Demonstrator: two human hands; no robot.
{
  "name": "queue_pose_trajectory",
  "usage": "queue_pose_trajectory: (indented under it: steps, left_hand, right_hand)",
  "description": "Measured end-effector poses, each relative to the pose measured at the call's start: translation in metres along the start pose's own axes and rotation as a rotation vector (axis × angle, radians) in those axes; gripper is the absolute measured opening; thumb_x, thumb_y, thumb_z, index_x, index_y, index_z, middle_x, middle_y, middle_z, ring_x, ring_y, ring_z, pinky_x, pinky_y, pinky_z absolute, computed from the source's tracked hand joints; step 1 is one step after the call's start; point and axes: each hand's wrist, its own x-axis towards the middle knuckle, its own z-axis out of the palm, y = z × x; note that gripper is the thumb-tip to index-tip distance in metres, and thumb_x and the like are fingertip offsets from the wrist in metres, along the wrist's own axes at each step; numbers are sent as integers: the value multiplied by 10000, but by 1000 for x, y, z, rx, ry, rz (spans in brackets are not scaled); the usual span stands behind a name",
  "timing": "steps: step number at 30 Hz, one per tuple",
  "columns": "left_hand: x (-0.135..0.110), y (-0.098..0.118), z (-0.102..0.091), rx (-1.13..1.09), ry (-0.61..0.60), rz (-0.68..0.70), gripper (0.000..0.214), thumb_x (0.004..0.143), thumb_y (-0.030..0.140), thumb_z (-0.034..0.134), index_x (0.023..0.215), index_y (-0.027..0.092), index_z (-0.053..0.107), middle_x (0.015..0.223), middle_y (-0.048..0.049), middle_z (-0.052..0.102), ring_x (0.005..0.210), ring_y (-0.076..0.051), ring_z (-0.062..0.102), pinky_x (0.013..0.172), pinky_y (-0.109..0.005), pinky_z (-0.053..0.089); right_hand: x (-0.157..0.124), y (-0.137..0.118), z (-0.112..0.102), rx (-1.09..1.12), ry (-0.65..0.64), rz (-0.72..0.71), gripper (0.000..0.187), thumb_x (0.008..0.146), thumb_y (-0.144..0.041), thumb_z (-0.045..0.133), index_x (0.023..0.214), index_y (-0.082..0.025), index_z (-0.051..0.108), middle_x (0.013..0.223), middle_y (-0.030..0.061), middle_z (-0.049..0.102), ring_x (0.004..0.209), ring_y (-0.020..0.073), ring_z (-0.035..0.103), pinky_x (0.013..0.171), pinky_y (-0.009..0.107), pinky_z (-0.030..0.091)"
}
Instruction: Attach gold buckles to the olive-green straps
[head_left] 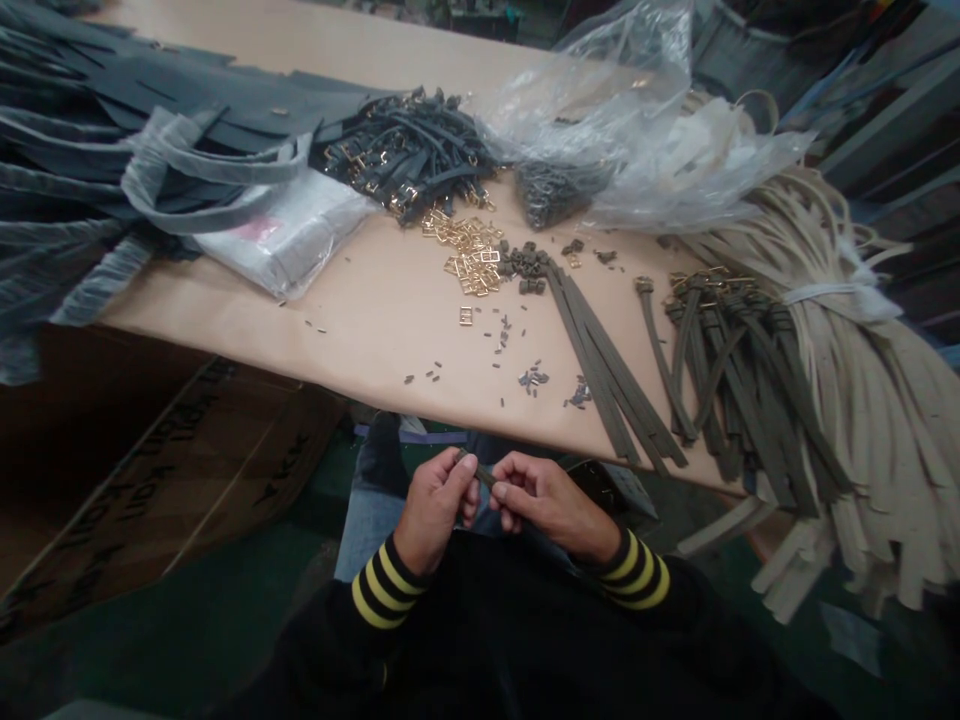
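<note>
My left hand [431,510] and my right hand [544,500] are held together low over my lap, below the table edge. Both pinch a small olive strap piece [484,472] between fingers and thumbs. Most of it is hidden by my fingers. Beyond them, loose olive straps [607,370] lie fanned on the brown-papered table [375,330]. Tiny dark strap loops [499,350] are scattered nearest my hands. Farther up sits a pile of gold metal buckles [472,255].
To the right lie olive straps with buckles [742,370] and a large bundle of cream strips [847,340] hanging over the table edge. Buckled dark straps [409,155], a clear plastic bag [600,110] and dark sheets with cut strips [90,130] cover the far side. A cardboard box [172,470] stands at lower left.
</note>
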Motion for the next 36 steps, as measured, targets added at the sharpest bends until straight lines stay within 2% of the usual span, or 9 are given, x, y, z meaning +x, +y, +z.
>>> queue_pose_trajectory:
  steps: [7,11,13,16,18,20,23,29,36]
  left_hand:
    - [-2,4,3,-314,-92,-201,336,668,357,586,548,168,335,404,101,302,358,-32,344,374,-153,275]
    - [-1,1,3,-263,-118,-240,277,700,355,535,594,170,359,434,87,349,389,-48,386,407,-173,322]
    - [1,-1,1,-77,-26,-123,202,703,335,526,686,169,413,534,53,446,457,-74,449,448,-202,369]
    - [2,-1,-2,390,209,246,136,686,248,542,778,166,487,746,-13,527,693,-135,523,626,-272,435]
    - [0,-1,-3,665,228,454,56,724,204,495,744,163,528,764,-32,548,768,-154,523,712,-294,426]
    - [-2,-1,-4,799,143,549,134,776,187,429,745,158,556,745,-45,582,756,-153,541,728,-295,429]
    - [-5,-1,-4,818,58,549,141,778,203,456,834,147,574,815,-66,625,780,-155,570,734,-283,445]
    - [-5,10,-9,738,-118,355,201,802,229,424,786,145,606,721,-42,650,701,-139,598,673,-239,463]
    - [-6,4,-9,1121,-173,570,255,815,152,313,841,103,562,818,-118,612,763,-175,576,705,-301,466]
  right_hand:
    - [-4,-5,-1,11,-71,-94,192,737,-313,529,783,-134,476,679,12,552,529,70,512,448,171,389]
    - [-5,-6,-3,4,-100,-122,180,737,-293,527,784,-122,494,682,32,574,541,81,520,458,182,388]
    - [-4,-5,-3,-10,-78,-109,170,733,-281,523,782,-120,494,686,35,580,508,71,497,439,177,367]
    - [-1,-2,-2,-36,-22,-84,150,730,-252,506,788,-115,496,686,32,579,483,58,466,466,188,370]
    - [1,0,0,-43,14,-87,139,730,-237,493,790,-112,499,684,29,575,485,58,459,490,197,376]
    - [2,2,0,-49,51,-93,122,730,-223,483,785,-115,500,676,21,569,486,59,454,498,199,374]
    - [1,2,1,-91,94,-93,94,727,-199,477,773,-120,501,634,-1,545,474,60,441,487,195,365]
    - [-1,-1,1,-146,68,-103,88,734,-172,453,786,-120,501,688,25,582,494,70,456,497,200,379]
    - [-1,2,1,-228,99,-110,98,709,-91,436,719,-126,527,634,-2,568,531,76,477,518,187,373]
